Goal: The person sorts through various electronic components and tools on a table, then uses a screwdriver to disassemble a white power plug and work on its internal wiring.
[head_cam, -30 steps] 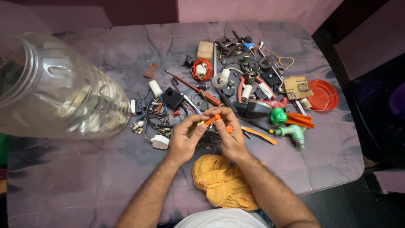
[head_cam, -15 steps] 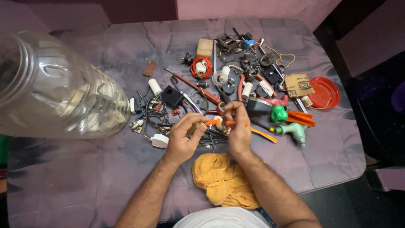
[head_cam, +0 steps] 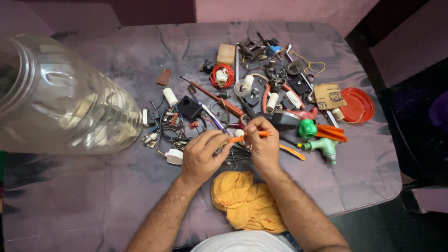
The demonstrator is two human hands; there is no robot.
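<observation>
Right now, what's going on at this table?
A person holds a small orange tool in both hands, the left hand at one end and the right hand at the other, above a heap of wires, plugs and small parts on a purple-covered table. A yellow cloth lies just before them; a big clear plastic jar lies on its side at the left.

We wore a white garment [head_cam: 242, 242], visible only at the bottom edge of the view. Both forearms were bare, with no sleeves reaching them. The hands, left [head_cam: 200, 156] and right [head_cam: 263, 147], were ungloved.
</observation>
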